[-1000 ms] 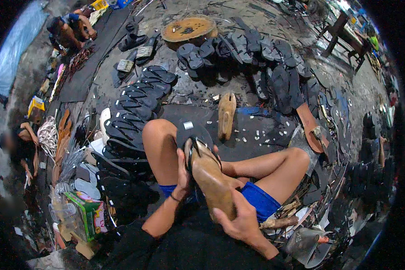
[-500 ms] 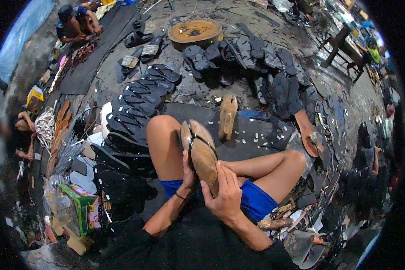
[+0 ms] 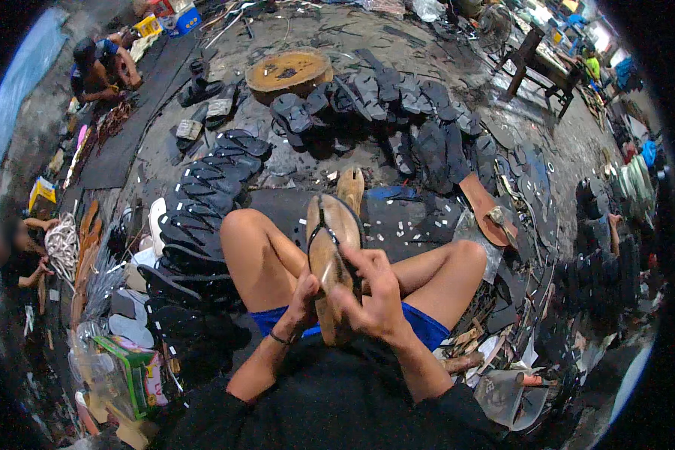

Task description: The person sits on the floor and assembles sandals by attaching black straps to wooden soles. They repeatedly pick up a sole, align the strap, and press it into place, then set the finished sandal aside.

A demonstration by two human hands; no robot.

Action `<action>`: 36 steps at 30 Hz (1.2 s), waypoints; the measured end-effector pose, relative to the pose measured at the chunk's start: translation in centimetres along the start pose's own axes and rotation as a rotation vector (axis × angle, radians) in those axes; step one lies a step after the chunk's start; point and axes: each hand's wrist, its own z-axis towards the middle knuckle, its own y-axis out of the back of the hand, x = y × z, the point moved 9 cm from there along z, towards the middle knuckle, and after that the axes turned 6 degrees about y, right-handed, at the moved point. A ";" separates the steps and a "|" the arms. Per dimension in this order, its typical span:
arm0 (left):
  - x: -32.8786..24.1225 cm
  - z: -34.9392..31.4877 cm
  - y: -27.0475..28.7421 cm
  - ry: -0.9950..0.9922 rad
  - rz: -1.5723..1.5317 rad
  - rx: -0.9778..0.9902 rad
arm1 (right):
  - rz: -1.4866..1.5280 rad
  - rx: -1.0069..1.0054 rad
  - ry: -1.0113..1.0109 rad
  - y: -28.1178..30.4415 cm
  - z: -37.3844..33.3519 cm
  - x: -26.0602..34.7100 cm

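Observation:
A wooden shoe last (image 3: 325,259) with a slit toe and a thin black thong strap (image 3: 330,231) stands over my lap, toe pointing away. Dark edging runs along its right side. My left hand (image 3: 301,304) is closed round the left side of the last, its thumb along the edge. Over the right side, my right hand (image 3: 375,292) has its fingers apart, slightly blurred, with index finger and thumb near the strap. A second wooden last (image 3: 350,187) lies on the dark mat just beyond, partly hidden by the first.
Rows of black thong sandals (image 3: 210,176) lie left of my knees. More black footwear (image 3: 367,97) curves beyond the mat beside a round wooden block (image 3: 289,71). White scraps dot the mat, and a brown sole (image 3: 481,206) lies right. Other people (image 3: 101,67) sit at the left.
My right hand has loosened from the lower right side of the last, and its fingers have spread near the strap. The last now stands more upright. My head view has shifted right.

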 end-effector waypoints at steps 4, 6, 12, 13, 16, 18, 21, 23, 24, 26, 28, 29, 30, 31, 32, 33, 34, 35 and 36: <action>-3.0 -0.8 -1.1 -0.047 -0.171 -0.106 | 0.004 0.138 0.098 0.2 -1.2 1.9; -3.3 -0.9 0.4 -0.113 -0.210 -0.144 | -0.172 0.157 0.074 -0.8 -2.4 1.9; -2.9 -2.2 2.0 -0.119 -0.038 -0.281 | -0.159 0.100 0.096 -3.3 -4.8 -0.3; -2.9 -2.6 1.9 -0.098 -0.016 -0.263 | -0.142 0.091 0.098 -3.2 -5.1 -0.1; -2.7 -4.2 0.8 0.005 0.018 -0.182 | 0.391 0.152 -0.193 -3.1 -6.1 -1.7; -1.7 -5.2 -0.4 0.023 0.101 0.001 | 0.680 0.208 -0.571 -4.9 -9.5 -4.7; 0.2 -7.9 -1.7 0.065 0.130 0.015 | 0.871 0.069 -0.652 -6.2 -12.7 -4.4; -0.3 -9.1 -3.0 0.111 0.104 -0.042 | 0.948 0.009 -0.612 -6.0 -12.8 -3.3; -1.1 -9.4 -3.9 0.144 0.084 -0.055 | 0.998 0.034 -0.648 -6.0 -13.0 -2.7; -1.4 -9.9 -3.8 0.107 0.031 -0.045 | 1.046 0.152 -0.578 -6.0 -13.6 -2.7; -1.4 -9.9 -3.9 0.111 0.019 -0.020 | 1.091 0.164 -0.642 -6.6 -15.0 -3.1; -1.2 -9.9 -3.9 0.117 0.024 -0.009 | 1.116 0.168 -0.679 -6.7 -15.5 -3.2; -1.1 -10.0 -4.1 0.116 0.035 0.001 | 1.346 0.268 -0.816 -7.0 -15.4 -2.1; -0.8 -10.1 -4.1 0.123 0.045 0.009 | 1.264 0.361 -0.796 -7.9 -16.0 -2.8; -0.6 -10.2 -4.3 0.123 0.060 0.028 | 1.173 0.442 -0.770 -9.2 -16.9 -4.1; -0.4 -10.2 -4.6 0.121 0.082 0.044 | 1.115 0.450 -0.750 -9.5 -16.8 -4.4; -0.6 -9.8 -4.8 0.108 0.105 0.063 | 1.056 0.459 -0.724 -9.8 -16.5 -4.8; -1.3 -9.6 -5.1 0.076 0.131 0.071 | 1.023 0.404 -0.713 -9.4 -15.1 -4.6; -2.1 -9.4 -5.5 0.029 0.176 0.075 | 0.988 0.349 -0.695 -9.0 -13.6 -4.8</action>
